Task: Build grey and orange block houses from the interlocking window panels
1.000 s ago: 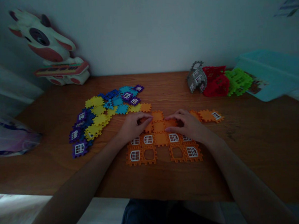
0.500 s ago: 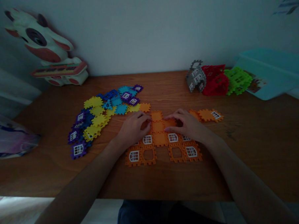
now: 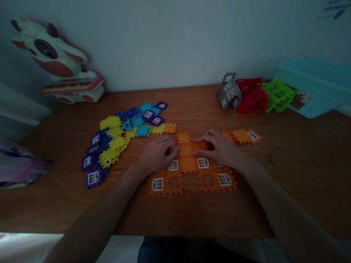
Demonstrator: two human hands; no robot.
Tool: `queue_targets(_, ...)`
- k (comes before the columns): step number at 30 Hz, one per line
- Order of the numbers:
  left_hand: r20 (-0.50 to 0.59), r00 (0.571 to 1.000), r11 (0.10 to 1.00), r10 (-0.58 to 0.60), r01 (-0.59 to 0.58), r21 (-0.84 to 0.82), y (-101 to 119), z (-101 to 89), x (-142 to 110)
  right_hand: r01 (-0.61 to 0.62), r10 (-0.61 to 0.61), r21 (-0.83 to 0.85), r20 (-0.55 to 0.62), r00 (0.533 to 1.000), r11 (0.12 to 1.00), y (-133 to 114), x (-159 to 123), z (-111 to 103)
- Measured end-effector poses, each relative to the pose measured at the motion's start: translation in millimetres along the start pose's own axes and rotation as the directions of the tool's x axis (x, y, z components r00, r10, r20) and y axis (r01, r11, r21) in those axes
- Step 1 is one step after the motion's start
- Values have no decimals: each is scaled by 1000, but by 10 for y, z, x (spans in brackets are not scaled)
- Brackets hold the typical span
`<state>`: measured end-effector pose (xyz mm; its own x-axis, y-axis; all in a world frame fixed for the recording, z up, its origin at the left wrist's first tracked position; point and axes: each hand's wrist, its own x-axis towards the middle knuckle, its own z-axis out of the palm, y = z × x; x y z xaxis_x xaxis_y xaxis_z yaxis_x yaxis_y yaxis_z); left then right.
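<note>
A flat panel of joined orange interlocking tiles [image 3: 188,165] lies on the table in front of me, some with white window inserts. My left hand [image 3: 157,154] rests over its left side, fingers curled and thumb against the edge of the middle column. On the opposite side my right hand [image 3: 218,147] grips an orange tile [image 3: 199,146] between thumb and fingers, against that same column. The tiles beneath my left palm are partly hidden. A few loose orange tiles [image 3: 241,136] lie beyond my right hand.
Yellow, blue and purple tiles [image 3: 114,144] spread across the left of the wooden table [image 3: 196,216]. Grey [image 3: 229,92], red [image 3: 251,95] and green tile builds [image 3: 278,96] stand back right beside a turquoise bin [image 3: 316,86]. A cow toy keyboard [image 3: 74,85] and plastic bag [image 3: 16,163] are left.
The camera view has shifted slightly. My left fingers have moved a little on the panel's edge; my right hand keeps nearly the same place. The tile layout looks unchanged.
</note>
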<state>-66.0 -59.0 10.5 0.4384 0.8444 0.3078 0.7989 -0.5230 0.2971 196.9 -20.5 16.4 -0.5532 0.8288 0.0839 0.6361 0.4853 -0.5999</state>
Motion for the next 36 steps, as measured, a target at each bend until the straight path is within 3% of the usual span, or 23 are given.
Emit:
queue_targets(9,99,995,995,22,-32,97,46,6,-2,25,-25,-24,3,1000,999,74,7,34)
queue_targets(18,101,993,997,-59,64,-46,38,3,-5,12,-12,8,6,1000,1000,60,-21,17)
queue_targets(24,71,996,989,-61,70,-131,28,7,7,28,-28,20,3,1000,999,47,-11,15)
queue_targets(29,-97,963,924,-251,209,-320,-55,-12,45,10,-11,34,13,1000,999,-5,-11,-17)
queue_targets(32,-207,966,971,-153,109,-211,-157,-12,55,9,-10,28,18,1000,1000,-30,-19,-28)
queue_targets(34,-176,981,990,-77,54,-128,-231,3,61,17,-17,18,7,1000,1000,-41,-21,-30)
queue_targets(36,-126,989,994,-79,69,-85,-291,24,67,26,-25,19,-25,999,999,-45,-16,-27)
